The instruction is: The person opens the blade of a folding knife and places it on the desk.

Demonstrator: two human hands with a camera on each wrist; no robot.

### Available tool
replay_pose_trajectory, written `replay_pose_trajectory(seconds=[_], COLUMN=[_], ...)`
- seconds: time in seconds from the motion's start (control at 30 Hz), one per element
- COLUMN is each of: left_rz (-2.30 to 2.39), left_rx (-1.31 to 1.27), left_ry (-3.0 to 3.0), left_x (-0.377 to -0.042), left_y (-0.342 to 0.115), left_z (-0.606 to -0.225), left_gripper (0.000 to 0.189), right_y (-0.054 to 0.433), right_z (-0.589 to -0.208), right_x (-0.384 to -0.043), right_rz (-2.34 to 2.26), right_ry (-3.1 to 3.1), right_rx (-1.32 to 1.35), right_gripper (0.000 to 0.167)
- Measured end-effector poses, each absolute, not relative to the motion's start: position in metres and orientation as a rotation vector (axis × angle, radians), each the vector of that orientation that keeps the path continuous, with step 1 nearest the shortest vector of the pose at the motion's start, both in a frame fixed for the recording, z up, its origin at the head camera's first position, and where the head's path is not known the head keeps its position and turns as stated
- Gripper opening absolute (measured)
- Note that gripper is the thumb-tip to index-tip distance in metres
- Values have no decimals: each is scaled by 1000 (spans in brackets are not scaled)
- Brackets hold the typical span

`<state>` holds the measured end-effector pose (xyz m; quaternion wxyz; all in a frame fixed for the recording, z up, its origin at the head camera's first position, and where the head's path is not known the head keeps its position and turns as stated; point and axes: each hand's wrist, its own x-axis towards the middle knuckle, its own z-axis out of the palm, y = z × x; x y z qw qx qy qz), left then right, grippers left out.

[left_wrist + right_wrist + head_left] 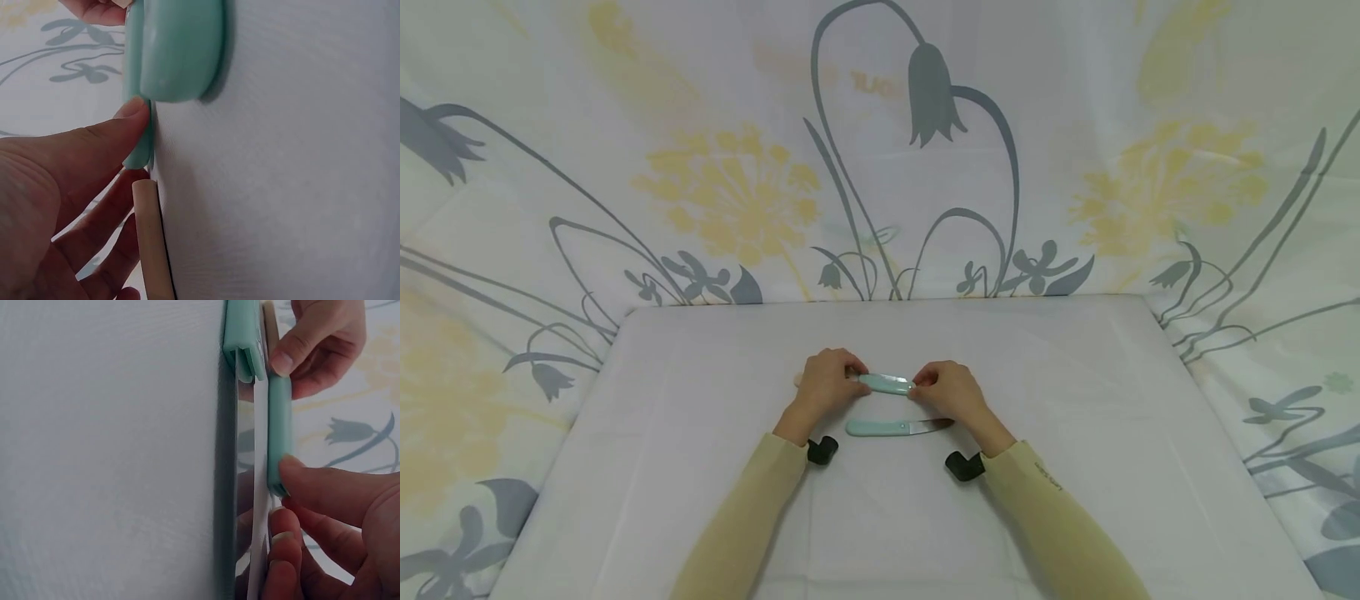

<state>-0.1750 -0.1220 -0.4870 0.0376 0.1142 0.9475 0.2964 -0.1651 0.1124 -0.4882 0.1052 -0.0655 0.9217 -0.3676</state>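
One slim mint-green handle point(886, 386), slotted at its right end and with a pale shiny strip along its far side, lies crosswise between your hands, around the middle of the table. Your left hand point(829, 385) pinches its left end between thumb and fingers, the remaining fingers loosely bent and spread; your right hand point(955, 392) pinches the right end, thumb on the near face. That two-ended hold probably keeps it level and its middle uncovered; whether it touches the table, you cannot tell from these views.

Just nearer you lies a mint-green-handled knife with a shiny metal blade point(877, 428), handle left, blade pointing right, roughly parallel; that placing seems to keep its handle free of both hands. At the left, beside your left fingers, sits a straight pale tan bar, perhaps wooden point(150, 240), mostly hidden from above.

Beneath everything spreads a white cloth-covered table point(700, 433); beyond its far edge hangs a white fabric backdrop with grey and yellow flowers point(880, 192).
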Motion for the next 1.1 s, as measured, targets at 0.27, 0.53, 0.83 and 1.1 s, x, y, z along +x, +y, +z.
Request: replay_pose_trajectory(seconds=[0.27,0.53,0.83,1.1], left_rz=[931,966,1165,1345], left_rx=[327,350,306,256], left_ry=[2902,2967,2894,2787], left_x=[-174,-174,-169,-164], left_y=[-120,-116,-113,-115], left_z=[-487,-484,-478,-479], left_gripper=[21,25,26,29], right_y=[110,115,122,126], right_z=[-489,-493,-489,-481], right_x=[-164,-164,-162,-158], right_rz=[-1170,-1281,-1473,-1628], right_ry=[2709,2666,2529,2397], right_rx=[-125,-84,27,48], right_gripper=[13,14,21,22])
